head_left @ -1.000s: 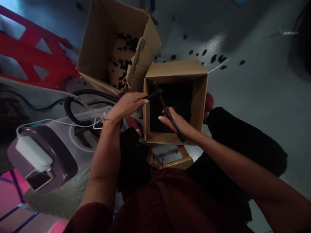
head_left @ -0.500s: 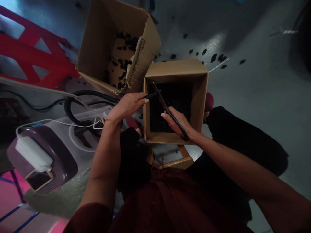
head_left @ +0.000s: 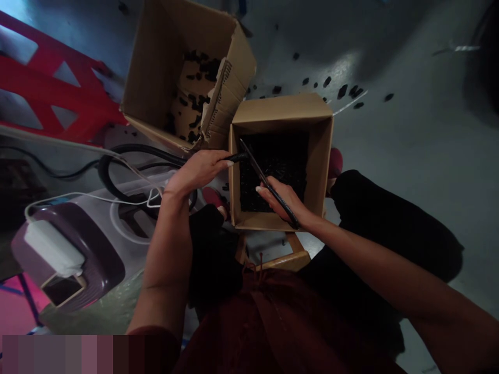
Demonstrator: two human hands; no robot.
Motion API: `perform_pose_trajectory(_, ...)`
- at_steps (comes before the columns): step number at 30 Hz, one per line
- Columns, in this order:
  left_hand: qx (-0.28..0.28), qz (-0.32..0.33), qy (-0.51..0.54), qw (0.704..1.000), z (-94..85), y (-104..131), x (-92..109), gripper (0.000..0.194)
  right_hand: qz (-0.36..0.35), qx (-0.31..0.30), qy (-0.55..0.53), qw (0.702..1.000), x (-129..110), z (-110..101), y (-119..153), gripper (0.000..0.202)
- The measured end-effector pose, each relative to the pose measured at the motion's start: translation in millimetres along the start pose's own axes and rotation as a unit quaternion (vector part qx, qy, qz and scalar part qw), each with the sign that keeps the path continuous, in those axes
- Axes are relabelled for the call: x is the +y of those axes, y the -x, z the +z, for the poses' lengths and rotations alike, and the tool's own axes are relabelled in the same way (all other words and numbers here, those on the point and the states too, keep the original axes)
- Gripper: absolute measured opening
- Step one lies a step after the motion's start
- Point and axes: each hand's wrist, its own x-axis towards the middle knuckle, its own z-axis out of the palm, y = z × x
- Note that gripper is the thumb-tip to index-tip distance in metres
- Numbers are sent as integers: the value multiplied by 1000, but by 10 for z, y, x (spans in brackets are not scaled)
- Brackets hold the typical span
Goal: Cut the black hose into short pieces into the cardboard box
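Note:
My left hand [head_left: 202, 167] is closed on a black ribbed hose [head_left: 146, 149], which trails off to the left in loops. The short free end pokes past my fingertips over the left wall of a cardboard box [head_left: 278, 111]. My right hand [head_left: 283, 197] grips a long, dark bladed tool [head_left: 257, 167]; whether it is a knife or shears I cannot tell. Its narrow blade lies across the hose end. Beneath both, small black pieces [head_left: 268, 171] fill the bottom of the box.
A taller cardboard box [head_left: 156, 67] holds scattered black pieces. More black bits [head_left: 342, 91] lie on the grey floor. To the left are a red frame [head_left: 58, 67] and a purple-lidded bin [head_left: 105, 259] with a white power adapter [head_left: 52, 246] on it. A wooden stool [head_left: 286, 262] stands below the box.
My left hand has drawn slightly left, and less of the hose sticks out beyond it. The bladed tool in my right hand has shifted a little left and down.

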Motion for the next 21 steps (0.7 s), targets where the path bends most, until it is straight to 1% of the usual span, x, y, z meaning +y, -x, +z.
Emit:
perform_pose_trajectory(6,-28,6,18,999,-1,-5,-16,42,22,-41,20,999,-5,-50,-36,29)
perform_pose_trajectory(10,-25,10,37,999,-28,12,-18,43,34,-51,-1,998,-12,-63,-58,31)
perform_pose_trajectory(21,-12,1,75,997,-79,43,37,41,-2,-68,-77,995,9,-62,-58,34)
